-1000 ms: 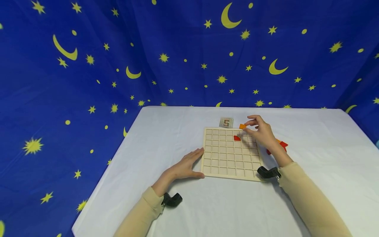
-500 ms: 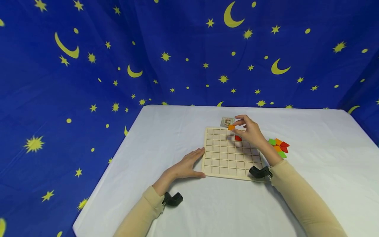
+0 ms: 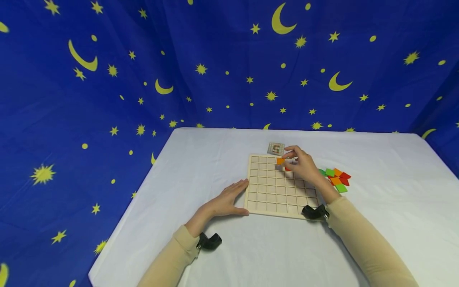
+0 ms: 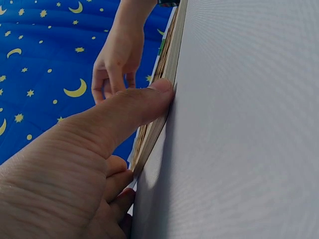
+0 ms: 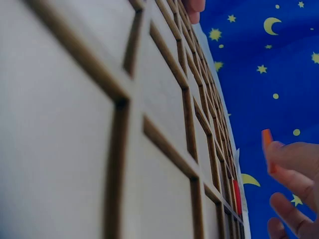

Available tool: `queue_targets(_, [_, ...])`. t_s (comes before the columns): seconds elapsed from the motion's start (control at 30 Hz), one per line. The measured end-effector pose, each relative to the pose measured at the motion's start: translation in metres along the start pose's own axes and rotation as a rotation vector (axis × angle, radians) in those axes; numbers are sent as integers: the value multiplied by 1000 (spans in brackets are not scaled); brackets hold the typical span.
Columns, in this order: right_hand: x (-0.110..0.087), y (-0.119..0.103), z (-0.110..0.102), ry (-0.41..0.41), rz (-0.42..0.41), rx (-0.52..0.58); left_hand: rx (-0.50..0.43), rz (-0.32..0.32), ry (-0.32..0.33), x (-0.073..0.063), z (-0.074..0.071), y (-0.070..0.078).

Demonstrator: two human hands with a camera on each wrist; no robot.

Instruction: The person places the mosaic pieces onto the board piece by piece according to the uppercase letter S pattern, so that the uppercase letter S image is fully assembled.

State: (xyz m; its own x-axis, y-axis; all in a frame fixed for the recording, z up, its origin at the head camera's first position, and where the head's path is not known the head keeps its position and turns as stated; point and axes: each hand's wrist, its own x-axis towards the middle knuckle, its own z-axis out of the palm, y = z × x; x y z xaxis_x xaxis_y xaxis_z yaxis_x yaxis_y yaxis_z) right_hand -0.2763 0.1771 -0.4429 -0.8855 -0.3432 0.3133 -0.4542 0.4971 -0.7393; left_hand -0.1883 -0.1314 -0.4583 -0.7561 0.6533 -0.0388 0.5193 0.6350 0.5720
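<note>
The right hand [image 3: 303, 165] moved left, then a bit nearer to the person, and the orange tile [image 3: 280, 161] in its fingers went along. At first the tile looked to be past the back edge of the board [image 3: 261, 205], but now it was over a square in the back row. The fingers now hid most of the red tile [image 3: 288, 169], and more of the heap of tiles [image 3: 336, 181] showed.
</note>
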Motion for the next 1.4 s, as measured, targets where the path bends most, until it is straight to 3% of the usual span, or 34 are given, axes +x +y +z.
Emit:
queue_targets(0.27, [-3,13,7,-28,28,0,-10,-6,1,1,0,2])
queue_targets(0.53, [-3,21,11,-6,-13,-22,-32,-14,-4,2,2,2])
queue_targets(0.9, [-4,22,12,-32,-11,-40,-25,-20,-2,2,2,1])
queue_targets(1.17, [2,-2,-4,-28,7,7,-25,-21,3,1,0,2])
queue_targets(1.4, [4,-23,-26,38,10,14,-19,-21,-1,0,0,2])
